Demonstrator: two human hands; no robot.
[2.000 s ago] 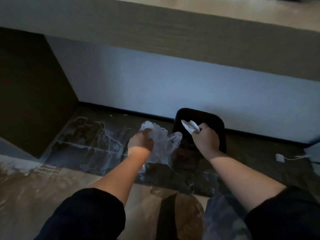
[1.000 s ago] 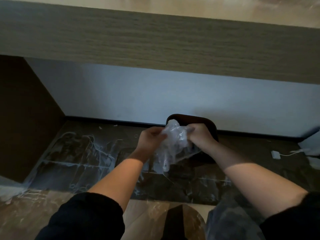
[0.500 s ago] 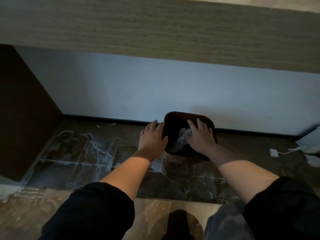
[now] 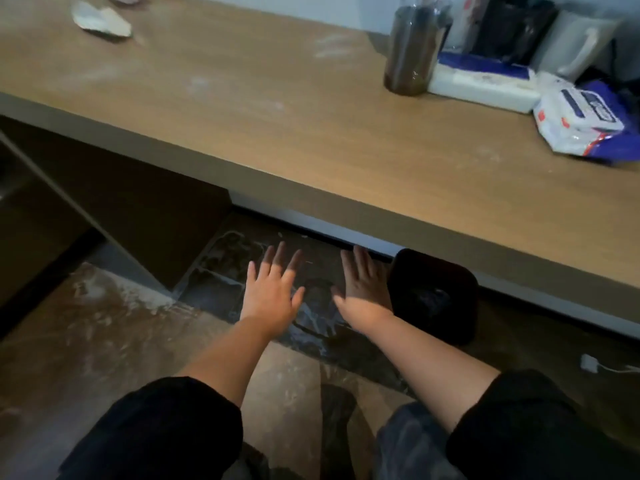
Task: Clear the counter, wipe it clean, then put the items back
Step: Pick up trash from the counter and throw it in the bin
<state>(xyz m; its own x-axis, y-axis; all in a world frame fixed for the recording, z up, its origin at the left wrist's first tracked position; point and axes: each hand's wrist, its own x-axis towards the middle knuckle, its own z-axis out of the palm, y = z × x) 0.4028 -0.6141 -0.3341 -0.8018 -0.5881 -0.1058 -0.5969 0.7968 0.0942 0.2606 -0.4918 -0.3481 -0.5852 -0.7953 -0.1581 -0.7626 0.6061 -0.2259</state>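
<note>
Black bin (image 4: 433, 260) partly under counter (image 4: 277, 116), contents indistinct, left hand (image 4: 273, 296), right hand (image 4: 363, 292) spread, empty

Black sleeves, the left sleeve (image 4: 166, 427) and the right sleeve (image 4: 540, 424), are plain, bunched, and end near the elbows. Below them the forearms (image 4: 221, 358), left grip (image 4: 273, 292) and right grip (image 4: 363, 292) are bare. Trousers (image 4: 408, 445) at the lower edge of view show mottled grey — a blotchy pattern.

The dusty counter (image 4: 277, 116) holds a crumpled white scrap (image 4: 100, 19), a dark jar (image 4: 412, 50) and a wipes pack (image 4: 578, 119).
</note>
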